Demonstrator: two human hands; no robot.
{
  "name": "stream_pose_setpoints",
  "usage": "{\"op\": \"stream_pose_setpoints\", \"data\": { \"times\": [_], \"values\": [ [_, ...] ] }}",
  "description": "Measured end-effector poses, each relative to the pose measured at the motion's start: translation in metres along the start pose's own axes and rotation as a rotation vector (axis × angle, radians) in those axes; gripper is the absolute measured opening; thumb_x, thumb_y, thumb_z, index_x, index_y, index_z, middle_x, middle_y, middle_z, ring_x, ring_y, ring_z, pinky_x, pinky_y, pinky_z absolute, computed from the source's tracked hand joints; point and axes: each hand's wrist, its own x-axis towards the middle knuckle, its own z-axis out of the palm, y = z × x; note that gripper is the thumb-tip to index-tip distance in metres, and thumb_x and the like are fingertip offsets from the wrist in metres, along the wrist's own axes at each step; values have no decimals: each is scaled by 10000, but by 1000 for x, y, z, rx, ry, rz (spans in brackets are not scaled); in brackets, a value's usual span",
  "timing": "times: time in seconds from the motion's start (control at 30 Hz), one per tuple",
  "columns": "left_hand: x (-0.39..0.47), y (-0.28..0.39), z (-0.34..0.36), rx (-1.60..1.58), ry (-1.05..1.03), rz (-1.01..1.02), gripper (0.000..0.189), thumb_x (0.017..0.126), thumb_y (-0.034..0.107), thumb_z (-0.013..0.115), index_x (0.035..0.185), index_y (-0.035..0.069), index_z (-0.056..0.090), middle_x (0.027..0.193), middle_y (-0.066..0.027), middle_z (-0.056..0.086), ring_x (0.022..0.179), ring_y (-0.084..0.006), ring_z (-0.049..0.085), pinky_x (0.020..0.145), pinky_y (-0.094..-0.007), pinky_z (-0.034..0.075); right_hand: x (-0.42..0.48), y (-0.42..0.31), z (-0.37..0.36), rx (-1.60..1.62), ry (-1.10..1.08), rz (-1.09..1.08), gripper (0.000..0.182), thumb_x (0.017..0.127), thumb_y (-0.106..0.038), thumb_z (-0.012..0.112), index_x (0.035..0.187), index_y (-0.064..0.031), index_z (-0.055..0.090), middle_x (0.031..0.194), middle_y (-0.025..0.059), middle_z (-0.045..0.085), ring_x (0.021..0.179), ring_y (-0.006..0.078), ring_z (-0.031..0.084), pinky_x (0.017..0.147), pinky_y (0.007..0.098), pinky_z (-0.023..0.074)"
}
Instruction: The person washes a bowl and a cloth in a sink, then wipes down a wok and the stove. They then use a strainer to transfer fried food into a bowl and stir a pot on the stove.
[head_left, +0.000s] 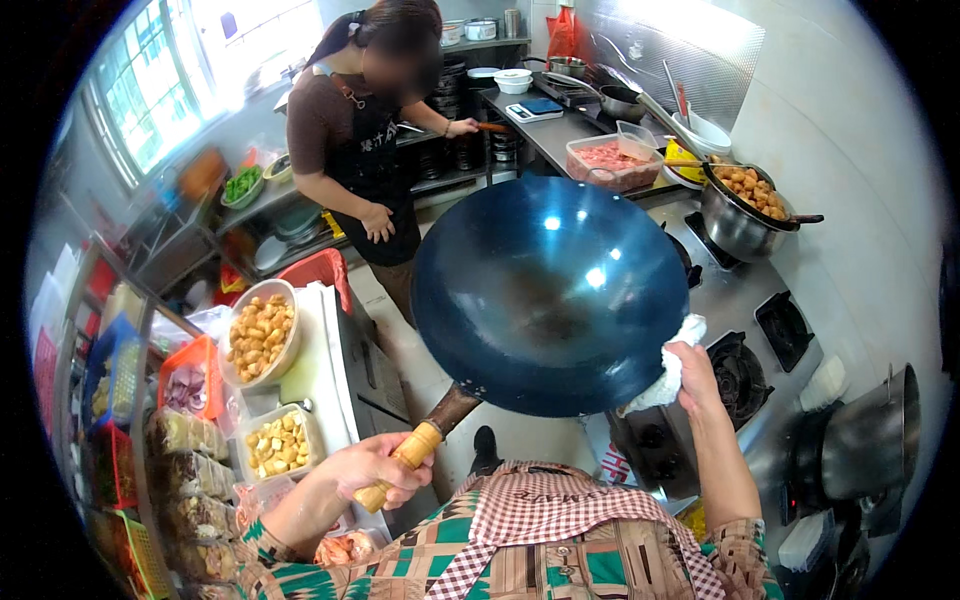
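Observation:
A large dark blue steel wok (551, 296) is held up in front of me, its shiny inside facing the camera. My left hand (386, 471) grips its bamboo handle (420, 444) at the lower left. At the wok's right rim, my right hand (694, 375) clasps a white cloth (671, 371) against the metal. A few bright reflections lie on the wok, and its middle is browner. The wok hides part of the floor and of the stove's left edge.
A person (349, 142) in a black apron stands beyond the wok. Right lies a gas stove (712, 300) with a pot (742, 225) of fried pieces. Left, a white counter (330, 360) bears a bowl (225, 337) and a tub (319, 442) of food. A tall pot (870, 435) stands lower right.

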Motion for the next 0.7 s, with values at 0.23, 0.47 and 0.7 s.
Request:
{"op": "stream_pose_setpoints", "data": {
  "times": [0.23,0.47,0.7],
  "values": [
    [-7,-16,-28,-102,110,51,326,686,-78,578,986,-1,476,774,-94,500,481,-117,455,417,-236,382,55,33,43,-55,-143,85,163,750,-105,570,900,-44,549,756,24,554,666,123,537,589,278,422],
    [-2,-15,-60,-182,123,64,339,682,-42,604,996,7,486,774,-91,514,479,-118,454,418,-243,381,96,58,83,-91,-167,174,190,737,-103,566,906,-23,536,738,36,544,646,137,530,573,285,421],
    [3,3,-90,-253,155,89,324,685,-28,595,989,10,490,785,-94,534,472,-118,462,405,-259,399,144,72,133,-156,-254,214,210,739,-101,549,930,-13,539,772,54,572,680,163,569,623,305,463]
  ]
}}
